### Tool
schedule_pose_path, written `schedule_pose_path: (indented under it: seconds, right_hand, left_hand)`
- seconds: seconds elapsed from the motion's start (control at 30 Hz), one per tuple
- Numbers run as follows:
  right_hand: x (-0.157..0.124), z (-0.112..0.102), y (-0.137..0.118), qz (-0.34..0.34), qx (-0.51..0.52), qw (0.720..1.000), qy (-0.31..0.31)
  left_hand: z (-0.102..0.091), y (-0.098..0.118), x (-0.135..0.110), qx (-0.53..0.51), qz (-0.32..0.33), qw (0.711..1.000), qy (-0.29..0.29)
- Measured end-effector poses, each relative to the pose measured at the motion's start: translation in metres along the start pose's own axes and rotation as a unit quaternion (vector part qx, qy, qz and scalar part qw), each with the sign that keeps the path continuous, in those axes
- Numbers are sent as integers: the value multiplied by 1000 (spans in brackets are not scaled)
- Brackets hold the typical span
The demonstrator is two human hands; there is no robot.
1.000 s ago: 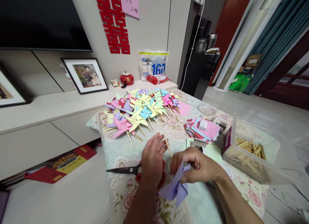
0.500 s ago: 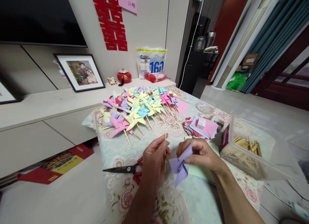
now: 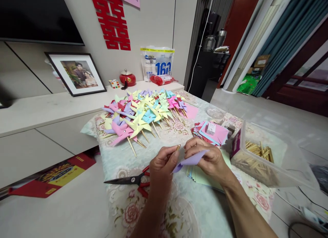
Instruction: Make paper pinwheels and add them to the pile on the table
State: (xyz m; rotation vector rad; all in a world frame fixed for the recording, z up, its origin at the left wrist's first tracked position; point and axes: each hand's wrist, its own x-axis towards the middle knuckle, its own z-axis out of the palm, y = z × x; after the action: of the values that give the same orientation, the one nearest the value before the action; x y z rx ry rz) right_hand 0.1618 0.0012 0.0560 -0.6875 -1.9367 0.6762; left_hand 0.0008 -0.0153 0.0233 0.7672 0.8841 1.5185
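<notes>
Between the thumb and fingers of my left hand [image 3: 162, 166] is a thin wooden stick [image 3: 178, 147], with only its tip showing. My right hand [image 3: 208, 159] is closed on a purple paper pinwheel [image 3: 191, 160], which is tilted nearly edge-on. The pinwheel's left end reaches my left hand; whether it touches the stick is hidden. Left of my left hand lie black scissors with red handles [image 3: 133, 180]. Under my right hand is a stack of pale green paper [image 3: 205, 178].
Many finished pinwheels [image 3: 143, 115] are heaped at the table's back left. Colored paper squares [image 3: 217, 133] with a small box [image 3: 211, 128] on top lie behind my right hand. A clear plastic bin [image 3: 256, 166] of wooden sticks stands at the right edge.
My right hand has moved the purple pinwheel up and left toward the stick, turning it from face-on to nearly edge-on. The camera view has shifted slightly.
</notes>
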Motion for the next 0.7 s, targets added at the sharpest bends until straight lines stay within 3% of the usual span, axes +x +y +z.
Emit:
schedule_pose_path:
  seconds: [0.27, 0.53, 0.7]
  right_hand:
    - [1, 0, -2, -18, -41, 999, 0]
    - [2, 3, -4, -71, -78, 993, 48]
    - [1, 5, -6, -73, -73, 992, 75]
  left_hand:
    - [-1, -4, 2, 56, 89, 994, 8]
    - [-4, -2, -1, 159, 193, 968, -29]
    - [-1, -1, -7, 165, 232, 958, -43]
